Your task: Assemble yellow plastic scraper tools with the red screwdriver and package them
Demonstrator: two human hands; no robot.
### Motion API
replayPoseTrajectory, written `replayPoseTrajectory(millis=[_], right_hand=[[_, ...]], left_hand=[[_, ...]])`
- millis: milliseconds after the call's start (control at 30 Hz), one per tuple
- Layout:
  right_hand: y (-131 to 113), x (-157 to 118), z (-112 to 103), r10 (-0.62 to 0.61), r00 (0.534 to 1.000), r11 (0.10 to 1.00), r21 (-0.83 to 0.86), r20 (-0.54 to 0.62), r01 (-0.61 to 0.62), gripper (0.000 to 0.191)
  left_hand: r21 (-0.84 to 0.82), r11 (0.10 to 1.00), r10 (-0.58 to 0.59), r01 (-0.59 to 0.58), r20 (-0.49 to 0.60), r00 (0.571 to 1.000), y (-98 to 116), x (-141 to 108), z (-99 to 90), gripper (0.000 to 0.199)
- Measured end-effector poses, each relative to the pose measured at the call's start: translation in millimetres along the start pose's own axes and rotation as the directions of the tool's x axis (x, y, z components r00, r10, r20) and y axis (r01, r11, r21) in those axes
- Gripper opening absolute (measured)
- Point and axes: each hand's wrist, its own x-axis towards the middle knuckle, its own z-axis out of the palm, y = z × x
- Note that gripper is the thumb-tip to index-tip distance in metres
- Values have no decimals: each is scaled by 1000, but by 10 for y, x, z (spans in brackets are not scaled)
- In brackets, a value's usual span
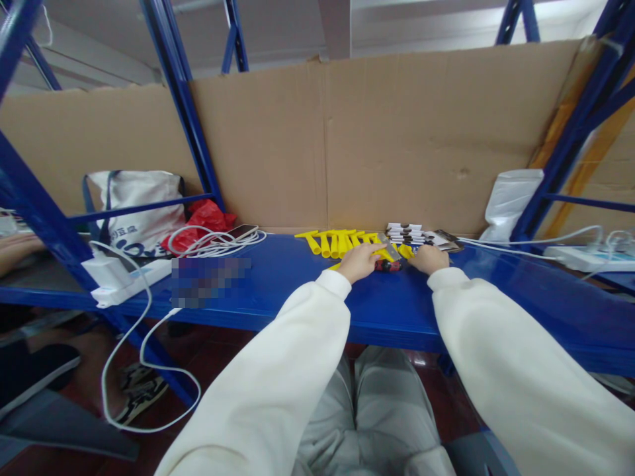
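Observation:
My left hand (358,262) is closed round a yellow scraper. The end of its yellow handle shows below the hand, and a flat grey blade (391,250) shows beyond the fingers. My right hand (430,259) has its fingers curled inward. A small yellow piece (406,251) lies by its fingertips; what the fingers grip is hidden. Just under the blade is a small red and black object (387,266). Behind my left hand, several yellow T-shaped plastic tools (334,244) lie side by side in a row.
Behind my hands lie white packets with black bands (404,233) and dark flat cards (446,240). White cables (218,242), a red bag (208,217), a tote bag (141,205) and a power strip (149,281) are left. A cardboard wall (397,145) backs the blue shelf (278,291). Another person's arm (20,252) shows far left.

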Motion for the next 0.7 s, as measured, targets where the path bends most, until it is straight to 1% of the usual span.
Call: replayPoseTrajectory(millis=[133, 200, 267, 367, 467, 567, 700], right_hand=[[41, 57, 64, -4, 1000, 999, 34, -23, 4, 40], [66, 91, 94, 24, 998, 997, 75, -66, -19, 39], [99, 120, 102, 67, 989, 990, 130, -134, -49, 36], [171, 141, 63, 119, 960, 972, 229, -253, -60, 31], [258, 149, 7, 174, 916, 946, 321, -363, -53, 29], [332, 180, -5, 188, 875, 916, 401, -446, 8, 24], [366, 243, 19, 144, 838, 856, 492, -526, 161, 14]], left_hand=[[-9, 1000, 7, -7, 0, 1000, -6, -2, 4, 44], [-9, 1000, 7, -7, 0, 1000, -11, 0, 10, 44], [-6, 1000, 7, -7, 0, 1000, -19, 5, 19, 44], [-4, 1000, 7, -7, 4, 1000, -30, 12, 31, 44], [-10, 1000, 8, -8, 4, 1000, -37, 15, 37, 43], [-16, 1000, 8, -8, 1, 1000, -39, 15, 37, 44], [-19, 1000, 10, -10, 6, 1000, -37, 13, 29, 43]])
